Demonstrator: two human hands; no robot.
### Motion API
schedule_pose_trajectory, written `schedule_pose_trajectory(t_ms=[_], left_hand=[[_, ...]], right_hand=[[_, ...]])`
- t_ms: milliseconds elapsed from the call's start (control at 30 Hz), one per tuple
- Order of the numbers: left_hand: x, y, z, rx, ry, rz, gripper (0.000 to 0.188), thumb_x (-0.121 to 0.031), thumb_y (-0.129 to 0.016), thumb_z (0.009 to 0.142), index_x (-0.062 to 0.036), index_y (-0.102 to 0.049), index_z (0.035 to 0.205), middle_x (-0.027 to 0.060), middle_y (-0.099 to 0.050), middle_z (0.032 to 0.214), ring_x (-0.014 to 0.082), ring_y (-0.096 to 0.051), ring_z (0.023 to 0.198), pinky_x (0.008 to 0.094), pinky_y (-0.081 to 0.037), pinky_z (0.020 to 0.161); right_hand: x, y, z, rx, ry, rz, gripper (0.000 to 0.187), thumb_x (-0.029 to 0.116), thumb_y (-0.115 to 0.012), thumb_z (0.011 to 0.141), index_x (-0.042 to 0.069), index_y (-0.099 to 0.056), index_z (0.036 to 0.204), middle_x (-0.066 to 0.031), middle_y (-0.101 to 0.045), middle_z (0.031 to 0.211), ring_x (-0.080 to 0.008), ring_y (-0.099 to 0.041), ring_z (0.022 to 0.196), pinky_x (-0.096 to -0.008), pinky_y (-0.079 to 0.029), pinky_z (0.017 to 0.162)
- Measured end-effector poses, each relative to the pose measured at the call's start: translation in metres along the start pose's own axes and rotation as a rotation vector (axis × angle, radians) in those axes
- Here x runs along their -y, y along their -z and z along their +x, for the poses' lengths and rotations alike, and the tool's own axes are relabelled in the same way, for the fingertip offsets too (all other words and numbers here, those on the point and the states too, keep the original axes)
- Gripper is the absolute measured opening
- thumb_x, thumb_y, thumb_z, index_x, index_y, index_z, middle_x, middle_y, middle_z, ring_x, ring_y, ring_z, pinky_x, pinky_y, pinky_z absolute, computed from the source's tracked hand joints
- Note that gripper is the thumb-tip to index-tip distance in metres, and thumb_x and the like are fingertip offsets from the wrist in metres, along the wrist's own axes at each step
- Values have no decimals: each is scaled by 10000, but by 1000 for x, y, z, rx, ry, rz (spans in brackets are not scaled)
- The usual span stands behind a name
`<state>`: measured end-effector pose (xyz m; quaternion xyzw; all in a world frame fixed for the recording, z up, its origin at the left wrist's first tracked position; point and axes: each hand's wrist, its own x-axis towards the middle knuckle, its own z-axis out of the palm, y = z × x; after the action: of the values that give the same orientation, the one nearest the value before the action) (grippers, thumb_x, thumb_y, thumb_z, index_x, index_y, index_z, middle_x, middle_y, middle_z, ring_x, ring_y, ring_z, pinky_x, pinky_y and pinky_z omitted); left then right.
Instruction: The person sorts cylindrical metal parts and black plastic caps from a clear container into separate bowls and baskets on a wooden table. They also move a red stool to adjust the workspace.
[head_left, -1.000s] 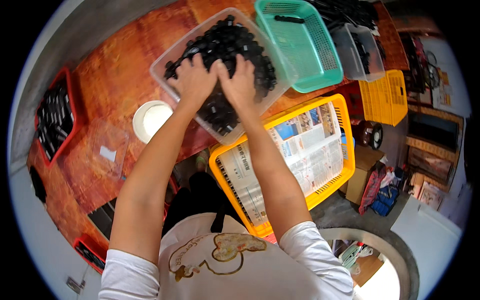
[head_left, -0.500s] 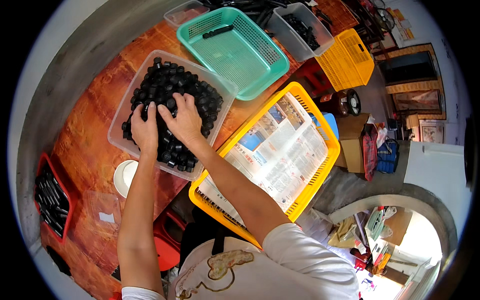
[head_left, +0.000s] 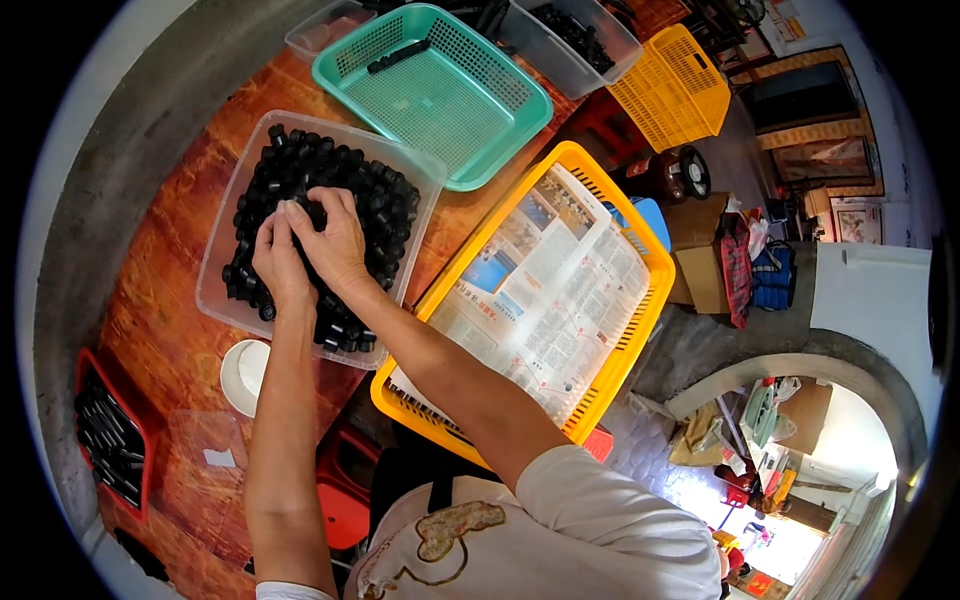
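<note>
Wood table point(head_left: 165, 330): 1 clear tub point(head_left: 225, 290) w/ black parts point(head_left: 385, 210). Both hands in tub: left hand point(head_left: 278, 262) & right hand point(head_left: 335, 240) curled, pinching parts. 1 teal basket point(head_left: 440, 95) behind tub.

A teal basket point(head_left: 440, 95) sits beside a yellow crate point(head_left: 600, 215) lined with newspaper point(head_left: 545, 290); a white cup point(head_left: 243, 375) stands on the table point(head_left: 160, 330).

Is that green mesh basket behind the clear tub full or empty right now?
Nearly empty. The green mesh basket shows its bare mesh floor, with only one long black piece lying near its far rim.
</note>
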<state>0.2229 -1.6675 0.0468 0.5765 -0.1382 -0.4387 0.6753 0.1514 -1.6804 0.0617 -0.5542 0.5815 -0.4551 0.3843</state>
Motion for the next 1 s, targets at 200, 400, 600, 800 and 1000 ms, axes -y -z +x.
schedule_pose_trajectory(t_ms=[200, 400, 600, 800, 1000], left_hand=[[-8, -12, -12, 9, 69, -222, 287, -183, -612, 904, 14, -605, 1113, 49, -615, 1021, 136, -569, 935, 262, -467, 829], [-5, -2, -14, 2, -86, -143, 270, -151, -609, 884, 43, -643, 1069, 60, -630, 1046, 113, -565, 936, 242, -456, 839], [-44, -3, -44, -34, -42, -199, 229, -178, -631, 862, 12, -663, 986, -8, -614, 877, 67, -539, 786, 201, -445, 715], [-88, 40, -88, -28, -323, -35, 224, -166, -571, 892, 36, -629, 970, 7, -608, 899, 72, -526, 803, 215, -443, 735], [-98, 124, -124, -255, -185, -146, 247, -187, -505, 927, 21, -614, 1003, 60, -591, 975, 144, -553, 880, 282, -450, 808]], right_hand=[[5, 1, -1, -64, 41, 72, 350, 313, -683, 819, 16, -593, 980, -125, -532, 1038, -282, -558, 958, -352, -462, 815], [-4, -11, -13, -140, 182, 130, 265, 202, -694, 796, 25, -581, 956, -164, -504, 1031, -331, -514, 1002, -362, -421, 892], [18, -4, -26, -59, 211, 153, 258, 139, -693, 811, 21, -571, 1005, -146, -493, 1084, -287, -490, 1050, -354, -391, 935], [66, -10, -75, 52, 293, 260, 265, 114, -691, 797, 21, -565, 1010, -156, -466, 1126, -281, -496, 1036, -349, -410, 907], [79, -49, -151, 239, 373, 258, 331, 218, -705, 757, 41, -591, 1012, -183, -491, 1116, -319, -527, 987, -375, -442, 874]])
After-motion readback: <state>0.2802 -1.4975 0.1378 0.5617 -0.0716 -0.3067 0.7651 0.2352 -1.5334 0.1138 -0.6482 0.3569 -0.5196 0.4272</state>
